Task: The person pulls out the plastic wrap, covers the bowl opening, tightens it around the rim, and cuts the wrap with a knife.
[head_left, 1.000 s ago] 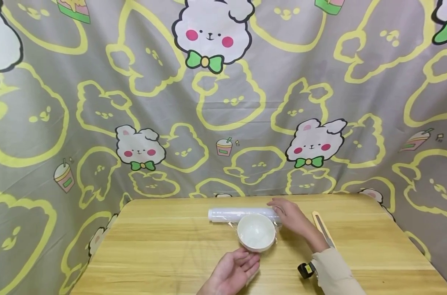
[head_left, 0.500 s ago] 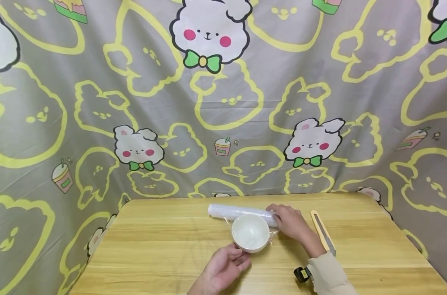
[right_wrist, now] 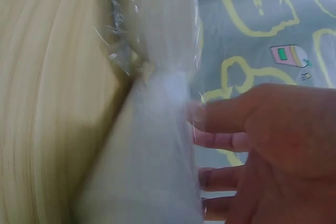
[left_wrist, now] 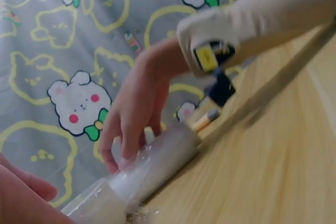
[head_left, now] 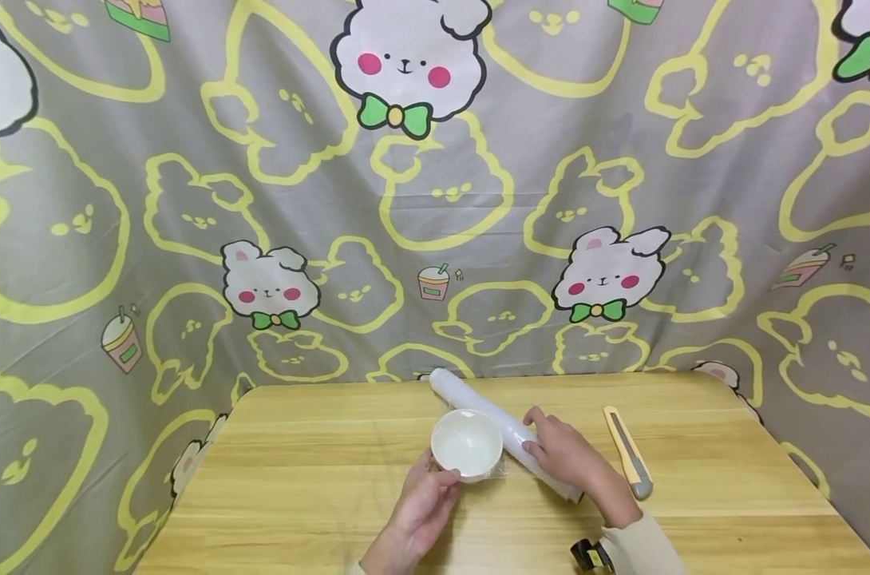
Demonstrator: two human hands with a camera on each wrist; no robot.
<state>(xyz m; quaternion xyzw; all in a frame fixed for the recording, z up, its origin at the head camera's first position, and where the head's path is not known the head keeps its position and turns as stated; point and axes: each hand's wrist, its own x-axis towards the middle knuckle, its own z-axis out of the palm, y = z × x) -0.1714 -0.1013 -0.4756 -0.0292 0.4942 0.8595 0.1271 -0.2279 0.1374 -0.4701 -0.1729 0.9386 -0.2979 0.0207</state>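
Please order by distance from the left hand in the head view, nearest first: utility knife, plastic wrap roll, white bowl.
1. White bowl: held by the left hand.
2. Plastic wrap roll: just right of the bowl.
3. Utility knife: farthest right.

Free room lies on the yellow wood-grain tabletop [head_left: 298, 455], left of the round white bowl [head_left: 467, 443] and again right of the yellow-and-grey plastic utility knife [head_left: 627, 452]. A slanting translucent white film roll [head_left: 514, 435] bars the way just right of the bowl, with the bare right hand [head_left: 563, 454] against it, while the grey cartoon-printed fabric curtain [head_left: 406, 315] closes off the back
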